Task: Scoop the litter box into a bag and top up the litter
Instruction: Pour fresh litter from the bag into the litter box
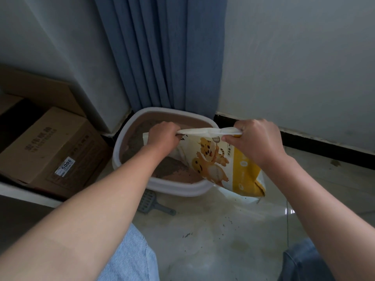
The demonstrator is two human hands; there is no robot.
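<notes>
Both hands are gripping the folded top edge of the litter bag [215, 159]: the left hand [162, 136] is curling round its left end, the right hand [257, 136] is pinching its right end, and the edge is stretching taut between them. The bag, yellow and white with cartoon tigers, is standing at the right front corner of the litter box [176, 188], its upper part reaching over the grey-brown litter [172, 169]. A grey scoop [149, 201] is lying on the floor [223, 230] just before the box. A blue curtain [162, 57] is hanging behind; a cardboard box [50, 149] is sitting to the left.
</notes>
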